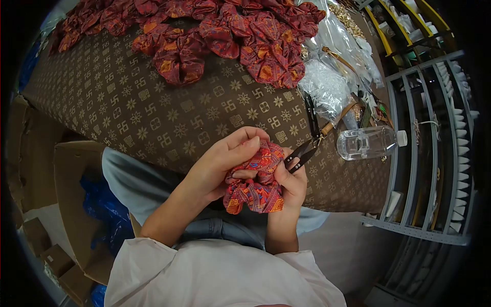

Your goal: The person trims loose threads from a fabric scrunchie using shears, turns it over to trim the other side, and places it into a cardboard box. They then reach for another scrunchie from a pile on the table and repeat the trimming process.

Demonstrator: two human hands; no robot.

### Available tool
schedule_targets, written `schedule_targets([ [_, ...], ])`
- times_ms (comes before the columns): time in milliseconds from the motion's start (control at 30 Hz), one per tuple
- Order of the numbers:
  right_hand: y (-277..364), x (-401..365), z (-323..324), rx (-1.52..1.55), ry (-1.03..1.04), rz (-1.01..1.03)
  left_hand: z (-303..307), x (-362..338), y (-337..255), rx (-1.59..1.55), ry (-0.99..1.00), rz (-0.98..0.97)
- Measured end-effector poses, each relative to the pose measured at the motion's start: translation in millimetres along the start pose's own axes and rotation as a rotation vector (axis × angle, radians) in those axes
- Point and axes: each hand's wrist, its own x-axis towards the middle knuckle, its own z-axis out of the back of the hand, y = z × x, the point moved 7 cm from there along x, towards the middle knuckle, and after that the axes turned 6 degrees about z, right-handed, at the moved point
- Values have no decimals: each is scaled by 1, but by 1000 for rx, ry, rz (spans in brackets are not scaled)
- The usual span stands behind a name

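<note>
Fingers (244, 146) of the left hand (220, 169) curl closed over the top of a red-and-orange patterned fabric scrunchie (255, 192), pinching its gathered edge. From the 3 o'clock side the right hand (292, 185) clamps the same scrunchie, its fingers wrapped shut on 2 things at once — the cloth and a pair of small black thread snips (300, 154), whose blades point toward 1 o'clock, away from the body. Held that way, I judge, the snips are ready to hand while the fingertips are free to grip the cloth.

The scrunchie sits between both hands, over the near edge of the table (153, 117), which wears a brown cloth with a gold motif. At 12 o'clock lies a heap of matching red scrunchies (230, 36) — well apart from the hands. At 3 o'clock a clear plastic bottle with a white cap (368, 142) lies on its side, with crinkled clear plastic bags (327, 84) at 1 o'clock. Grey metal shelving (434, 153) stands further right, and brown cardboard boxes (76, 179) sit at 9 o'clock.
</note>
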Motion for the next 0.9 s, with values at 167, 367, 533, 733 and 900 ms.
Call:
schedule_targets([
  [167,5,-1,2,24,30,-2,-19,-12,-21,692,-71,-355],
  [367,5,0,12,34,3,-40,-35,-30,-42,1387,-333,-885],
  [533,10,1,2,-37,-88,12,-58,-37,-30,1766,-278,-1268],
  [733,16,-1,0,-275,-114,134,-42,-31,-32,1530,-277,-1098],
  [900,27,-7,-20,-646,-21,270,-45,-35,-33,1500,-360,-1214],
])
